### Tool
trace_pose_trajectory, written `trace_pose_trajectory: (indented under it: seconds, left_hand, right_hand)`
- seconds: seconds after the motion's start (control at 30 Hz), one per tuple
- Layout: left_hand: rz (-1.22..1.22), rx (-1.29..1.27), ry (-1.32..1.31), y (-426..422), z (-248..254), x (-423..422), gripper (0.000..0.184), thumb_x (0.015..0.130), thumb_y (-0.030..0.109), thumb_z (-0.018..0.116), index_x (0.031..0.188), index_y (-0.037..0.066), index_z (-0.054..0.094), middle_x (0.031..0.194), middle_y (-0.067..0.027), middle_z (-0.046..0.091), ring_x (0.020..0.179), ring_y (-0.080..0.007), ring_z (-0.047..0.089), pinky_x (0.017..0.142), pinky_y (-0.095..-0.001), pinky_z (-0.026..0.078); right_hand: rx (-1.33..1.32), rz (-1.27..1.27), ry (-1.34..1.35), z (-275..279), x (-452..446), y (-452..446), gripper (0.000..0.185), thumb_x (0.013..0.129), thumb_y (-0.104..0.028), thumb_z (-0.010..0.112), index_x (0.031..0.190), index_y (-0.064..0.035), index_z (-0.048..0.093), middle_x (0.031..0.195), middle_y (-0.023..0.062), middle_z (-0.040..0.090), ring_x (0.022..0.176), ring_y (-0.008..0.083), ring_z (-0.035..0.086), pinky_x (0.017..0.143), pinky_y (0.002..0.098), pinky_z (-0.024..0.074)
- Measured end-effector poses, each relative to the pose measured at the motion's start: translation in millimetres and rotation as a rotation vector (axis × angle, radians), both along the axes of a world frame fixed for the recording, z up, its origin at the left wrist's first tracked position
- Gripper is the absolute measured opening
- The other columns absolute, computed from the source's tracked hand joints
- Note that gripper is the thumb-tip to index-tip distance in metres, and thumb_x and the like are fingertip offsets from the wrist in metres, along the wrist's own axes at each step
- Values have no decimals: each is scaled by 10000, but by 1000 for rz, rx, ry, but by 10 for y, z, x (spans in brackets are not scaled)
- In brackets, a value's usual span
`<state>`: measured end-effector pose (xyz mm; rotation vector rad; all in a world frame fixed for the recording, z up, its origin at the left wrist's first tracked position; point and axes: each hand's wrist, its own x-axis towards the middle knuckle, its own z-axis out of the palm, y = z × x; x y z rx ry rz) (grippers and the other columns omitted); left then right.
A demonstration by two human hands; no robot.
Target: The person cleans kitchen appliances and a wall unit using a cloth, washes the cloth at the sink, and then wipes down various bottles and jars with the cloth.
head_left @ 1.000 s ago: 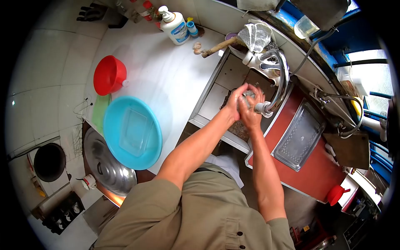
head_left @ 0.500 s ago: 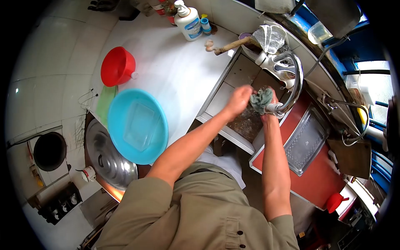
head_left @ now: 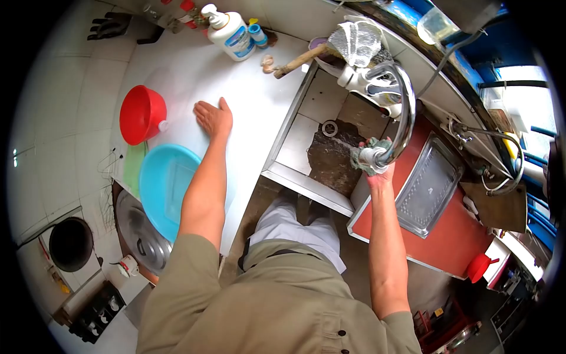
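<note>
My left hand (head_left: 214, 119) lies palm down on the white countertop (head_left: 247, 100), thumb apart, holding nothing. It is to the right of the red bowl (head_left: 141, 115) and above the blue basin (head_left: 165, 183), touching neither. Over the right side of the sink (head_left: 295, 144), my right hand (head_left: 380, 171) is closed on a grey-green cloth (head_left: 356, 157), directly under the spout of the curved faucet (head_left: 407, 112), which hides part of the hand and cloth.
A white pump bottle (head_left: 231, 34) stands at the counter's back. A wooden handle (head_left: 299, 62) projects over the sink's back corner. Right of the sink, a metal tray (head_left: 429, 186) lies on a red surface (head_left: 389, 236). A large metal lid (head_left: 138, 227) is at left.
My left hand has left the cloth area and moved left onto the countertop, its fingers now extended. My right hand keeps the cloth near the faucet. The view has shifted.
</note>
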<state>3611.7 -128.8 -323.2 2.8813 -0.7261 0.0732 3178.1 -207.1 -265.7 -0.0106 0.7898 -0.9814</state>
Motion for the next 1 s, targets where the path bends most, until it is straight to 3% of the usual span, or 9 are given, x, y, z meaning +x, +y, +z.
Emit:
trace_pose_trajectory:
  seconds: [0.17,0.23,0.27,0.37,0.43,0.53,0.63,0.73,1.0]
  left_hand:
    - [-893,-3,319,-82,180,-1503,715,936,389,465,1439,-72,251,1509,-237,251,1422,-327,207,1180,-400,120]
    - [-1170,-244,527,-55,250,-2237,567,885,240,520,1366,-36,401,1452,-235,359,1356,-354,339,1134,-435,256]
    - [-1051,-348,804,-112,324,-2529,508,865,162,497,1341,-10,449,1400,-232,429,1299,-370,417,1081,-451,341]
    - [14,-605,2069,-330,655,-2849,435,955,408,398,1224,103,551,1267,-108,573,1155,-301,544,983,-474,416]
    - [374,-795,2495,-468,637,-2731,537,916,606,435,1152,137,553,1162,-90,612,1036,-271,588,899,-493,459]
    - [365,-742,2207,-667,658,-2650,515,918,543,485,1031,57,614,950,-119,657,895,-298,644,850,-454,525]
    - [322,-749,2316,-740,898,-2544,504,939,490,455,1109,29,571,1104,-149,618,999,-310,612,879,-463,516]
    - [245,-742,2426,-623,878,-2704,450,949,451,462,1128,48,553,1085,-112,602,1004,-263,601,887,-422,505]
    - [169,-959,2145,-410,804,-2988,351,1008,361,443,1186,69,523,1112,-34,585,1012,-164,577,888,-332,477]
  right_hand:
    - [41,-33,81,384,285,-29,361,907,-398,534,969,-53,621,822,133,653,755,298,656,714,434,551]
    - [20,12,103,532,353,-56,387,897,-438,557,969,-63,619,819,117,654,769,273,657,671,364,544]
    - [12,-18,149,487,346,-74,358,893,-422,582,968,-74,620,825,97,657,760,242,652,673,345,538]
    - [-149,35,361,309,297,-111,202,874,-267,665,951,-88,614,810,7,631,713,131,599,684,288,501]
    - [-217,175,542,389,401,-83,188,848,-217,687,936,-70,608,795,-10,615,701,103,578,657,268,484]
    - [-692,295,905,494,677,117,220,780,-222,725,852,-44,618,751,1,612,649,120,537,627,284,474]
    - [-1094,281,1370,296,796,402,325,797,-357,699,892,-50,647,1117,153,579,1096,321,539,997,466,370]
    - [-937,301,1399,534,735,305,302,812,-371,677,918,-88,670,1283,119,499,1270,373,394,1084,549,225]
    - [-817,341,1407,290,594,-72,352,921,-338,522,798,-29,639,966,182,641,961,400,563,817,448,450]
